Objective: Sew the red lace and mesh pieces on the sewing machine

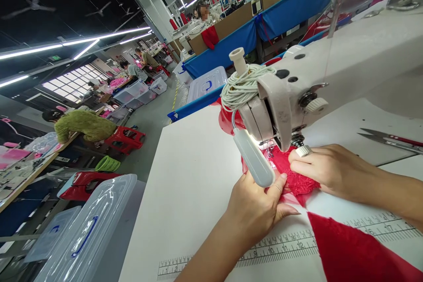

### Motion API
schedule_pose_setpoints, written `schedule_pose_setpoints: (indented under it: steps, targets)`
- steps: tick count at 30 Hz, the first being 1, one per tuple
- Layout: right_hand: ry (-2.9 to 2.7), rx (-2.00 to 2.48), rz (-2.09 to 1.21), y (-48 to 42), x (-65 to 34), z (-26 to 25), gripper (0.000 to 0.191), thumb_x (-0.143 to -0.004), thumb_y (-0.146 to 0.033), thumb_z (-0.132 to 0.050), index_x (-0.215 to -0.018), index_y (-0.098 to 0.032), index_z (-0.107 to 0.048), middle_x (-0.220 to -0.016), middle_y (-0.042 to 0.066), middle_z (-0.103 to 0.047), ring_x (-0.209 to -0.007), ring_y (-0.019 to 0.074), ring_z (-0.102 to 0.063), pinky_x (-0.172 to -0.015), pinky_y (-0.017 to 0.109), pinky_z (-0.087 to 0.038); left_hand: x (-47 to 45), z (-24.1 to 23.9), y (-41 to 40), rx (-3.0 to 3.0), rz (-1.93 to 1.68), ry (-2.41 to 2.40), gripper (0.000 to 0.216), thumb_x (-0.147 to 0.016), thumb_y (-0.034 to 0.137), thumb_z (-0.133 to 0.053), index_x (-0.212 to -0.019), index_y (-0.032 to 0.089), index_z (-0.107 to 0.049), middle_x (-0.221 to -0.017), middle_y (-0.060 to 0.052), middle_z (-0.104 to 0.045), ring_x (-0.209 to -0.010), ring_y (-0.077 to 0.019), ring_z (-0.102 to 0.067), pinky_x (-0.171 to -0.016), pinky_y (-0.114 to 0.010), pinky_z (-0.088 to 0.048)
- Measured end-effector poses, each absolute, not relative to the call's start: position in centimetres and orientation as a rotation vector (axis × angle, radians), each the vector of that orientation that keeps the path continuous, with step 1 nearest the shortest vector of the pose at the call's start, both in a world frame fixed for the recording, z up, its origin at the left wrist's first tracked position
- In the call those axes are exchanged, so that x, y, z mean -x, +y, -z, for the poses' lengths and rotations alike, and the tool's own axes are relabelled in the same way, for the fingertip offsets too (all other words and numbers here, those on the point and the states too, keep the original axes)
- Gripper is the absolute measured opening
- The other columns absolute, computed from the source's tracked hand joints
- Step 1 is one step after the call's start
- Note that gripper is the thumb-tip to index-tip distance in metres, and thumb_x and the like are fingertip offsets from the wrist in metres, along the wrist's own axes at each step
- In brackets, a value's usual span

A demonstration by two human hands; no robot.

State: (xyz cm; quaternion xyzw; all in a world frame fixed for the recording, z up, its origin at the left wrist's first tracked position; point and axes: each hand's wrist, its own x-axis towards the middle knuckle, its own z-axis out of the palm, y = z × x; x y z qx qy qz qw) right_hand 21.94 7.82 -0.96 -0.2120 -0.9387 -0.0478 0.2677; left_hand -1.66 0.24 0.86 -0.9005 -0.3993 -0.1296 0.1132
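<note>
A white sewing machine (280, 105) has its presser foot down by red lace fabric (299, 180) with sheer red edges. My left hand (251, 205) lies at the front left of the fabric, index fingertip on its sheer edge and thumb stretched out apart. A grey lamp head (254, 158) covers some of its fingers. To the right of the needle area, my right hand (325, 172) is curled over the lace, gripping it with bent fingers. A larger red fabric piece (357, 246) hangs toward the front edge, across the printed ruler (274, 249).
Scissors (393, 139) lie right of the machine. Coiled pale cord (243, 86) hangs on the machine head. Lidded plastic bins (109, 211) stand left of the white table (185, 176). A person in green (86, 124) leans over another table; other people work farther back.
</note>
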Motion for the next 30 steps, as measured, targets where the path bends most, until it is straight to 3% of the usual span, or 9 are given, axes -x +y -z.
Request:
schedule_pose_setpoints:
  steps: [7,15,23,26,30]
  targets:
    - [-2.535,0.580,0.161,8.0,-22.0,1.1,0.027,-0.079,0.002,-0.042,-0.074,-0.024,-0.044,-0.067,-0.001,-0.052,-0.053,0.0156,-0.042,-0.050,0.030,-0.025,1.8,-0.7,0.5,2.645,0.437,-1.166,0.062,-0.104,0.064,-0.041,-0.131,0.015,-0.070,-0.123,-0.017,-0.073,-0.092,-0.0268,-0.067,-0.071,-0.039,-0.063]
    - [-2.525,0.650,0.137,8.0,-21.8,1.0,0.028,-0.079,0.001,-0.042,-0.072,-0.025,-0.037,-0.065,-0.003,-0.046,-0.051,0.0145,-0.037,-0.048,0.030,-0.022,1.8,-1.0,1.0,2.659,0.454,-1.190,0.070,-0.106,0.063,-0.025,-0.131,0.014,-0.070,-0.125,-0.018,-0.072,-0.097,-0.0272,-0.065,-0.077,-0.041,-0.063]
    - [-2.521,0.694,0.134,8.3,-21.6,1.0,0.028,-0.076,0.003,-0.040,-0.071,-0.024,-0.039,-0.066,-0.002,-0.044,-0.052,0.0141,-0.032,-0.047,0.029,-0.020,1.8,-1.0,1.6,2.646,0.434,-1.176,0.070,-0.107,0.062,-0.024,-0.122,0.013,-0.072,-0.123,-0.018,-0.071,-0.096,-0.0252,-0.064,-0.080,-0.040,-0.061]
    - [-2.526,0.714,0.096,8.5,-21.7,1.2,0.025,-0.075,0.000,-0.042,-0.071,-0.024,-0.037,-0.065,-0.003,-0.043,-0.052,0.0142,-0.031,-0.047,0.029,-0.019,1.9,-0.9,1.7,2.624,0.430,-1.171,0.070,-0.107,0.062,-0.025,-0.121,0.013,-0.073,-0.124,-0.018,-0.071,-0.098,-0.0257,-0.064,-0.082,-0.041,-0.061]
    - [-2.534,0.748,-0.009,8.6,-21.8,1.5,0.020,-0.083,-0.010,-0.049,-0.073,-0.024,-0.038,-0.068,-0.003,-0.045,-0.052,0.0135,-0.034,-0.047,0.028,-0.022,2.0,-0.7,1.8,2.597,0.420,-1.177,0.071,-0.106,0.063,-0.024,-0.124,0.013,-0.071,-0.125,-0.017,-0.070,-0.099,-0.0261,-0.065,-0.082,-0.040,-0.060]
